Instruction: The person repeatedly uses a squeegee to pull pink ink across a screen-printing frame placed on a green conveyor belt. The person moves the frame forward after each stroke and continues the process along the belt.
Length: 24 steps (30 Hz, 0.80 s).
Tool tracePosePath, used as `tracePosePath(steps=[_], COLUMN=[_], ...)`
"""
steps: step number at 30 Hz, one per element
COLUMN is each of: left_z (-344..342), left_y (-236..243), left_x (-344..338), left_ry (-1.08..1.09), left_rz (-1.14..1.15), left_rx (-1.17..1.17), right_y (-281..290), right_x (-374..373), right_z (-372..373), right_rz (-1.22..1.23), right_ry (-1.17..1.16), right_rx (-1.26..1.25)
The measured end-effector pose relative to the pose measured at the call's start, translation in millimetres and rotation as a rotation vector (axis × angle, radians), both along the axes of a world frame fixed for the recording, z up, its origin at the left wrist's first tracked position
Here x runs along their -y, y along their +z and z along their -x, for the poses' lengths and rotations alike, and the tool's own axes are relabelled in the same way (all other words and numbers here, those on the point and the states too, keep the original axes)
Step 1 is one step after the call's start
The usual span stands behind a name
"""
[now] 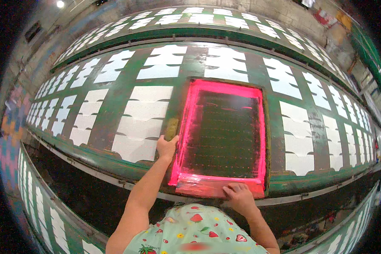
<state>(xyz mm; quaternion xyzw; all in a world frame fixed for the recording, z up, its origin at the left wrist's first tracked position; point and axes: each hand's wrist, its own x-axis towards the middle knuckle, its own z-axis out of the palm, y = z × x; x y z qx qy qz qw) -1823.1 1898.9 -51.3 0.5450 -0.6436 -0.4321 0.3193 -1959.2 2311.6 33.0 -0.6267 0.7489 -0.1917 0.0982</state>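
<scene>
A screen printing frame (262, 127), bordered in bright pink ink around a dark mesh, lies on the long green table in front of me. At its left side my left hand (167, 147) is closed, with a yellow-brown, sponge-like block (172, 129) sticking out beyond the thumb and fingers. My right hand (241, 198) rests at the frame's near end, its bent fingers over the pink, film-covered bar (203, 186). What lies beneath the frame is hidden.
Rows of white cut pieces (142, 120) lie on the green table (101, 127) to both sides and behind the frame. A second long table (127, 36) with similar pieces runs behind. Another table (42, 203) stands at lower left, beyond a dark gap.
</scene>
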Motion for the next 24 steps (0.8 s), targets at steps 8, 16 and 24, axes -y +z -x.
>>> tracePosePath(steps=[8, 16, 24], left_z=[-16, 42, 51], left_y=[24, 41, 29], left_x=[25, 84, 81], left_ry=[-0.248, -0.35, -0.271], left_rz=[0.027, 0.267, 0.496], left_rx=[0.197, 0.49, 0.625], right_y=[7, 28, -3], right_x=[61, 71, 62], right_z=[-9, -24, -49], right_rz=[-0.14, -0.339, -0.063], right_ry=[-0.043, -0.128, -0.194], right_rx=[-0.123, -0.132, -0.213])
